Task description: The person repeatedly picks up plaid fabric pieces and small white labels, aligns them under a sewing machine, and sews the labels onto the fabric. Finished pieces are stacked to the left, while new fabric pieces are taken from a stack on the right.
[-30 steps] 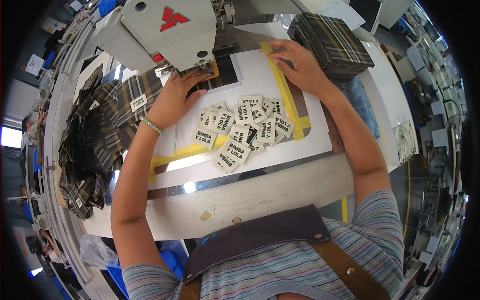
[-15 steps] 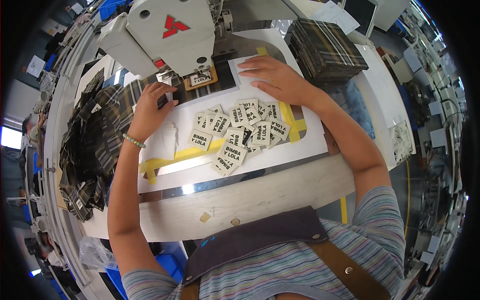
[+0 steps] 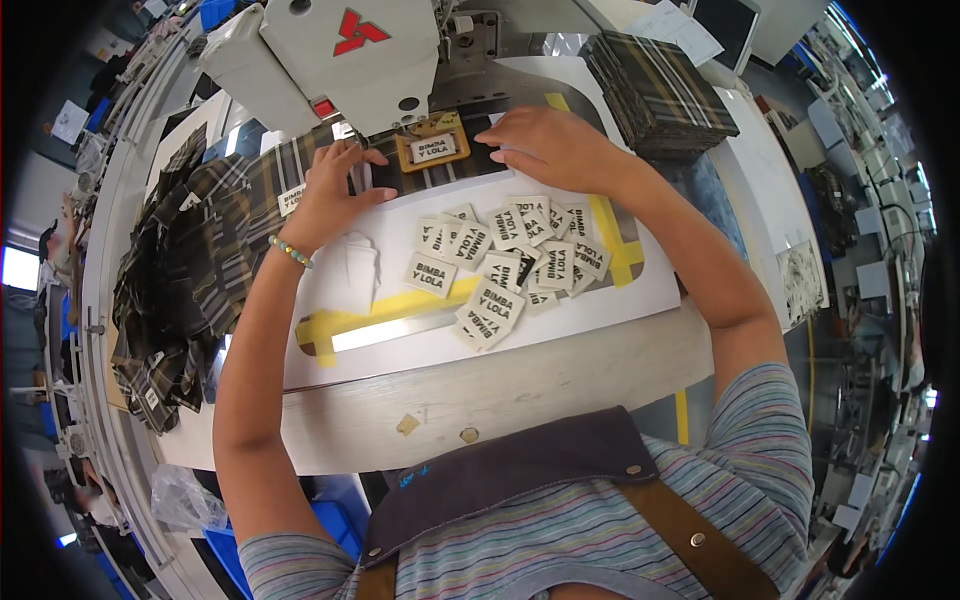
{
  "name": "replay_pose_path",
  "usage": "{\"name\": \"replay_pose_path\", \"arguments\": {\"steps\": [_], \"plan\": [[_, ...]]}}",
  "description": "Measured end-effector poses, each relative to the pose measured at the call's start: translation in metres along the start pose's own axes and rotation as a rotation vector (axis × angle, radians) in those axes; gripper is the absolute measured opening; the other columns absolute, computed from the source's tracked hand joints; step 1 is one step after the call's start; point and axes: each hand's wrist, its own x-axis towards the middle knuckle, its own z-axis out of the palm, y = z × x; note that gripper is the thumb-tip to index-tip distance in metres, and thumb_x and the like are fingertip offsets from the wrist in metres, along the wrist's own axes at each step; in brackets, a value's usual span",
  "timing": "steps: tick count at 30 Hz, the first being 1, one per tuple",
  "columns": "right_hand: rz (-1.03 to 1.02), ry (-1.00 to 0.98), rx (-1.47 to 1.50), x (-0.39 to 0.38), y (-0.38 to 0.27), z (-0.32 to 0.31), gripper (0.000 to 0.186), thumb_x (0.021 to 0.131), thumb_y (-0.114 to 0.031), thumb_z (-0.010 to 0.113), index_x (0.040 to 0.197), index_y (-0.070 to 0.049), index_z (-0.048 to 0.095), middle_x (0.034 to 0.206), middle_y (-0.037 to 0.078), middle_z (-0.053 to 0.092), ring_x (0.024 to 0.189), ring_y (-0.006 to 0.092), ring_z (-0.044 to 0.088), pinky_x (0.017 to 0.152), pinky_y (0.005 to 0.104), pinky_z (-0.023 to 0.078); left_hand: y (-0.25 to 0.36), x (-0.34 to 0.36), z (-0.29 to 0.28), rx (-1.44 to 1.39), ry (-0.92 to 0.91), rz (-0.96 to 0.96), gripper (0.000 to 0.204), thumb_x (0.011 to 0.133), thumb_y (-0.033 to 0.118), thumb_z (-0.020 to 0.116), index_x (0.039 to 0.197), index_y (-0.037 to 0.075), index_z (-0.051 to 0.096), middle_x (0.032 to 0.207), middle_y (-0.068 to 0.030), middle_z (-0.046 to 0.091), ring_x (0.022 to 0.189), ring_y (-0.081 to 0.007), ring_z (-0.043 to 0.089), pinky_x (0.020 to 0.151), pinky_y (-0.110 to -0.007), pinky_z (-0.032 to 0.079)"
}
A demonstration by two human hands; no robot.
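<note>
My left hand (image 3: 335, 195) rests with thumb and forefinger spread at the left of a small brown clamp frame (image 3: 461, 150). A white fabric label (image 3: 433, 149) lies inside that frame, on dark plaid fabric. My right hand (image 3: 560, 150) reaches to the frame's right side, fingers apart, tips on the dark fabric and the edge of a white sheet (image 3: 590, 325). Just above stands the white head of a sewing machine (image 3: 350, 70); its needle area is partly hidden. Several loose cream labels (image 3: 490, 305) are piled on the sheet between my arms.
Crumpled plaid fabric (image 3: 170, 310) hangs at the left, with a label (image 3: 291, 199) on one piece. A tall stack of plaid pieces (image 3: 665, 95) stands at the far right. Yellow tape (image 3: 400, 303) borders a cut-out in the sheet. White scraps (image 3: 345, 275) lie near my left wrist.
The white sheet, with labels and clamp frame, has slid right and nearer to me, covering the metal strip at the front. My left hand has moved right along with it.
</note>
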Motion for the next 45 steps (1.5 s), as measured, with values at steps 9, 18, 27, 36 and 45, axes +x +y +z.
{"name": "replay_pose_path", "arguments": {"steps": [9,18,27,36,45], "plan": [[-0.094,0.098,-0.166,-0.001,-0.012,-0.002,0.026,0.098,-0.027,0.072,0.112,-0.006,0.078,0.111,0.01,0.073,0.111,0.0294,0.066,0.096,0.0423,0.054,-0.016,0.014,0.024,-0.159,0.181,-0.045,0.02,0.085,0.019,0.089,0.093,0.005,0.078,0.106,-0.0069,0.068,0.115,-0.0289,0.054,0.103,-0.039,0.045],[-0.313,0.213,-0.225,-0.007,-0.028,0.008,0.013,0.094,-0.018,0.075,0.103,-0.008,0.076,0.103,0.003,0.072,0.104,0.0247,0.066,0.09,0.0397,0.055,0.01,-0.016,-0.023,0.042,0.213,0.264,0.016,0.079,0.005,0.087,0.088,0.003,0.074,0.098,-0.0069,0.071,0.109,-0.0295,0.064,0.099,-0.042,0.05],[-0.155,0.196,-0.04,-0.022,-0.03,-0.006,0.018,0.099,-0.021,0.074,0.108,-0.006,0.079,0.115,0.005,0.075,0.11,0.027,0.069,0.093,0.0402,0.057,-0.066,-0.099,-0.079,0.398,0.276,0.095,0.017,0.08,0.005,0.086,0.092,0.003,0.074,0.107,-0.0061,0.074,0.119,-0.0298,0.067,0.102,-0.042,0.051],[-0.414,0.069,0.133,0.021,-0.095,0.019,0.018,0.096,-0.018,0.076,0.107,-0.004,0.077,0.115,0.006,0.076,0.109,0.0273,0.068,0.092,0.041,0.057,-0.019,-0.066,-0.058,0.206,0.268,0.165,0.031,0.097,0.019,0.078,0.124,0.005,0.074,0.139,-0.0104,0.069,0.132,-0.0334,0.061,0.111,-0.044,0.048],[-0.8,0.149,-0.318,0.049,-0.152,0.078,0.007,0.077,-0.012,0.072,0.081,-0.009,0.066,0.086,-0.001,0.062,0.091,0.0172,0.061,0.08,0.0311,0.053,-0.042,-0.038,-0.011,0.267,0.339,0.188,0.037,0.099,0.014,0.074,0.135,0.006,0.07,0.148,-0.0118,0.065,0.14,-0.0368,0.055,0.118,-0.048,0.044]]}}
